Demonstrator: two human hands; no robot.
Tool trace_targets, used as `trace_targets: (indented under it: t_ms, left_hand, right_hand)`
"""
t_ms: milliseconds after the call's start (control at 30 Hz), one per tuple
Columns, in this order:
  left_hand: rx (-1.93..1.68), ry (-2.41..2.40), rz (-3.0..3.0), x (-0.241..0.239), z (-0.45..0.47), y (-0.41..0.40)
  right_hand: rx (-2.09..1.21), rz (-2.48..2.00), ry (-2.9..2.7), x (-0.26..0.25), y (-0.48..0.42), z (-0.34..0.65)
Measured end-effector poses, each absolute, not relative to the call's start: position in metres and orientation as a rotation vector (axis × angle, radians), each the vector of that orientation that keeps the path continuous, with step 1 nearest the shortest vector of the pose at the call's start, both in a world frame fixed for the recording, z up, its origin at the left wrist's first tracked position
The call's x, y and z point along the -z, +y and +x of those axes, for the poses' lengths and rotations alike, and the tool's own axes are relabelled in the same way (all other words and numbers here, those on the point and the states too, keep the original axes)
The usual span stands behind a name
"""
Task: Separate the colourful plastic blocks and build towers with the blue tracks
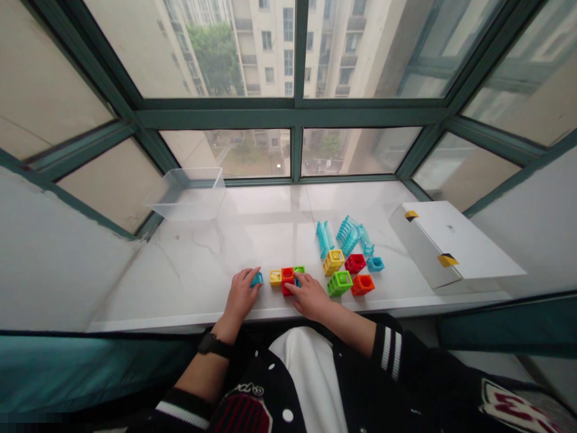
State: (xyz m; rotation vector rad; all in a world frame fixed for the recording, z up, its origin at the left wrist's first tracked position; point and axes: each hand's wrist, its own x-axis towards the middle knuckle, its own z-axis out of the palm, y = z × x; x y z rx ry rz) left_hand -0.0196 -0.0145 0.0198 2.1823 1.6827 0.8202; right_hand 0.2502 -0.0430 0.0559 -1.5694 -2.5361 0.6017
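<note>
Black jacket (360,379) over a white shirt (302,361) fills the near edge, dark watch (214,345) on the left wrist. Past that: pale sill (193,258), everything sits on it.

Left hand (241,294) is at the near side, left of center. Its grip pinches a small blue block (256,279) between thumb and fingers (mostly covered, only part shows). Just right of it, a short gap away, is the block cluster: yellow end block (275,278) on the left, orange-red block (287,273) in the middle, red front block (285,290) on its near side, green end block (300,269) at far right.

Right hand (311,294) covers the cluster's right side, thumb on the red front block. Cannot tell if that grip pinches or just rests (fingers hide the contact).

Right of the right hand, loose parts: yellow cube (334,263), green cube (339,283), red cube (355,263), orange cube (363,285), blue ring piece (375,264). Behind them, three translucent blue track pieces (348,236).

Far left: clear bin (193,210). Right: white box (473,240), yellow-black corner tabs (448,260). Far side: green window frame (293,117), buildings (279,48) outside.
</note>
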Motion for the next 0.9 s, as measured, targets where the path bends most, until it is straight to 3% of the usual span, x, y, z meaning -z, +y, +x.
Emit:
trace_targets:
  t_ms: [267, 600, 900]
  left_hand:
    - [-1.145, 1.49, 1.452, -0.036, -0.012, -0.017]
    - [-1.076, 1.02, 1.106, -0.072, 0.05, -0.028]
    - [-1.096, 0.885, 0.933, -0.073, 0.074, -0.038]
  right_hand:
    - [-0.631, -1.39, -2.292, -0.073, -0.043, 0.248]
    - [-0.902, -1.153, -1.742, -0.091, -0.042, 0.255]
    - [-0.618, -1.056, -1.867, -0.103, -0.048, 0.267]
